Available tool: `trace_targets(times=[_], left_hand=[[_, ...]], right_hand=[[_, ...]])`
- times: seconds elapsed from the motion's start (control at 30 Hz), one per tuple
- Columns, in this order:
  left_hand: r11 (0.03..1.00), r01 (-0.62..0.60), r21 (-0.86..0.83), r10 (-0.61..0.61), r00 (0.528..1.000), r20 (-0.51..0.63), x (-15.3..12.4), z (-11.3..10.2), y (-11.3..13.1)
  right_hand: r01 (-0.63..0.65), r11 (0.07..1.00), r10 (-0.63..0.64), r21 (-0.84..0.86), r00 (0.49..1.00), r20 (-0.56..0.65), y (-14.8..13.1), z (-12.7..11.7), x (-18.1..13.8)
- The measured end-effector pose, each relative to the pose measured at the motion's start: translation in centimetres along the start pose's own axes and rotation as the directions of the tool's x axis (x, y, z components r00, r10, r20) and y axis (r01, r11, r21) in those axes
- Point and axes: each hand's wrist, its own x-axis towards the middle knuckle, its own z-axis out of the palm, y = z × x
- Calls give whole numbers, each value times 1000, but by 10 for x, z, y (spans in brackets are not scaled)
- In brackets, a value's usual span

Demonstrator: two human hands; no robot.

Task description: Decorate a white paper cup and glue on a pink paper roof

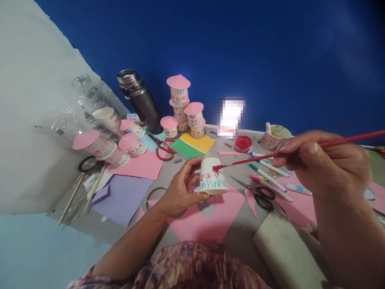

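Observation:
A white paper cup (207, 165), held upside down above the table, sits in the grip of my left hand (182, 186). Green squiggles run along its lower rim, with red dotted flowers above them. Between the fingers of my right hand (327, 164) is a thin red paintbrush (255, 159); its red tip touches or almost touches the side of the cup. An open pot of red paint (242, 143) stands behind the cup. Pink paper (207, 224) with cut-outs lies beneath my left hand.
Little cup houses with pink cone roofs (178, 82) stand stacked at the back and on the left. A dark flask (141, 100), red-handled scissors (165, 151), black-handled scissors (264, 196), several markers (267, 176), a patterned cup (272, 138) and purple paper (123, 202) surround the work area.

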Motion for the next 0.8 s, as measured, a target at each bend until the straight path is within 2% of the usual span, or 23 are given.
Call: trace_targets(times=[0.3, 0.5, 0.67, 0.8], left_hand=[[1000, -14, -10, 14, 1000, 17, 0, 0, 1], [1000, 17, 1, -17, 1000, -3, -1, 0, 2], [1000, 21, -8, -21, 1000, 5, -1, 0, 1], [1000, 18, -21, -18, 1000, 7, 0, 0, 1]], right_hand=[[1, 1000, -1, 13, 1000, -18, -2, 0, 1], [-11, 1000, 11, -9, 999, 34, -2, 2, -1], [2, 1000, -2, 16, 1000, -19, -1, 0, 2], [18, 1000, -18, 16, 1000, -11, 0, -1, 4]])
